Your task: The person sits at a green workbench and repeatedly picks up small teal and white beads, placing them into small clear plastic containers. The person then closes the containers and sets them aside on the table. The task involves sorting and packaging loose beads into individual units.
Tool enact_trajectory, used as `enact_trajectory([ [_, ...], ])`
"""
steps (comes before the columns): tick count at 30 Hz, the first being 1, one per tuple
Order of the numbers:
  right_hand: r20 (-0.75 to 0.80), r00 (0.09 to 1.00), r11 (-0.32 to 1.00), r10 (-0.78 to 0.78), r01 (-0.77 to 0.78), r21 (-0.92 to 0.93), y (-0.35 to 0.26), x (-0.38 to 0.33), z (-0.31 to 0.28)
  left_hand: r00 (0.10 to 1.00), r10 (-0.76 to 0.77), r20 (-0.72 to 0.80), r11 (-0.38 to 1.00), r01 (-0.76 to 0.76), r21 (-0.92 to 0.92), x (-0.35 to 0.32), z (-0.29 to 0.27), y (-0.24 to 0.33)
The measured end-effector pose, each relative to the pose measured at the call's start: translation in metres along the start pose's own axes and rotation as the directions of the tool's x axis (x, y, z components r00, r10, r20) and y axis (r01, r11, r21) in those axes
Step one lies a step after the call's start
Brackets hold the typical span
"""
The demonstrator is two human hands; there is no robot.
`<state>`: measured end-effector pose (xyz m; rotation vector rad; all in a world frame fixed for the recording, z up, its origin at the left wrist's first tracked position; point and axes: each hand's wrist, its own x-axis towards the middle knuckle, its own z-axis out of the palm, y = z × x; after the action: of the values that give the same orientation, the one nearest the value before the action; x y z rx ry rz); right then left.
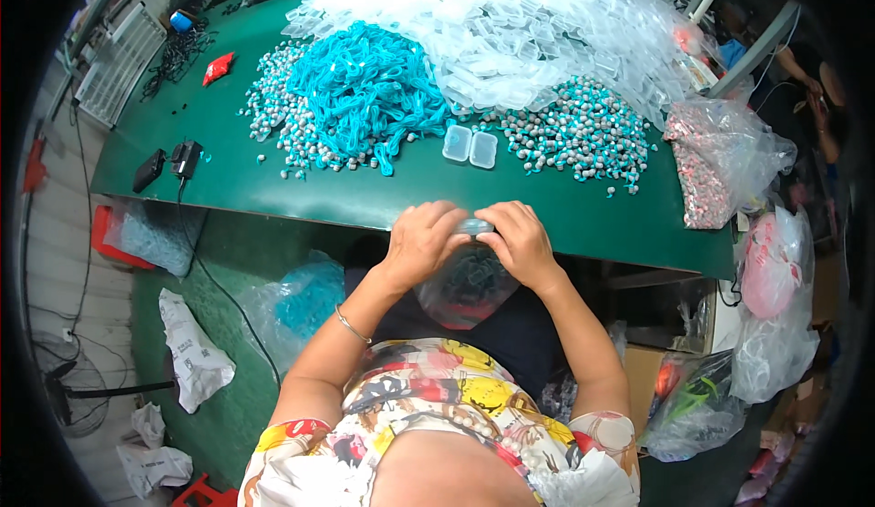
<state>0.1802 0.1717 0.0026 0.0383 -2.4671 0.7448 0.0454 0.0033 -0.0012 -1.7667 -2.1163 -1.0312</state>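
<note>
Between my hands, just off the table's front edge, is a small clear plastic case [473, 226]. My left hand [425, 241] grips its left side, the fingers slightly blurred. My right hand [518, 241] pinches its right end between thumb and fingers. The case looks closed; what lies inside is too small to tell. Beyond my hands an open clear case [470, 146] rests on the green table [346, 199]. Behind it are a heap of turquoise cords [365, 88] and piles of small grey-and-turquoise earplug-like pieces [579, 132], left and right.
A large mound of clear cases [519, 38] covers the table's back. A bag of pink pieces [706, 165] stands at the right edge. Black adapters [185, 158] with a cable lie left. Below my hands is a clear bag [467, 284]; other bags sit on the floor.
</note>
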Motion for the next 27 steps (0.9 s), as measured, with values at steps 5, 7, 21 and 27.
enact_trajectory([
  [5,0.052,0.998,0.992,-0.036,0.03,0.119,0.005,-0.002,-0.005,0.999,-0.036,0.015,0.98,0.038,-0.193,-0.006,0.004,0.003],
  [7,0.129,0.991,0.981,-0.036,0.011,0.195,0.01,0.002,-0.009,0.999,-0.035,0.01,0.976,0.037,-0.216,-0.005,0.001,0.004],
  [21,-0.112,0.994,0.934,0.005,-0.045,-0.354,0.041,0.064,0.03,0.964,-0.026,0.265,0.985,0.069,-0.157,-0.048,0.036,0.036],
  [27,-0.291,0.957,0.996,0.005,-0.032,-0.085,0.035,0.056,0.021,0.907,-0.42,0.023,0.767,0.368,-0.526,-0.014,0.004,0.015],
])
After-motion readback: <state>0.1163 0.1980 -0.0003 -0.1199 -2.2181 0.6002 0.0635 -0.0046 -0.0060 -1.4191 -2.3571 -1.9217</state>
